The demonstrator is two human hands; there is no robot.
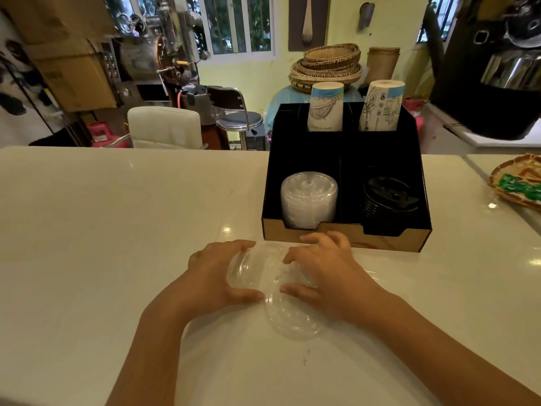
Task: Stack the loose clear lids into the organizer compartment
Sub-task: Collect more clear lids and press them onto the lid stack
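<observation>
Loose clear lids (pixel 257 268) lie overlapping on the white counter, just in front of the black organizer (pixel 336 232). My left hand (pixel 213 276) curls around the left side of the upper lid, thumb at its near edge. My right hand (pixel 325 271) presses on the lids from the right, with the thumb on a lower lid (pixel 292 320) that lies flat nearest to me. Another clear lid edge (pixel 373 275) shows right of my right wrist. A stack of clear lids (pixel 308 197) stands in the organizer's front left compartment.
Black lids (pixel 389 199) fill the organizer's front right compartment. Two stacks of paper cups (pixel 325 106) (pixel 382 105) stand upside down in the back compartments. A woven basket (pixel 518 183) sits at the counter's right edge. A dark machine (pixel 491 65) looms at the upper right.
</observation>
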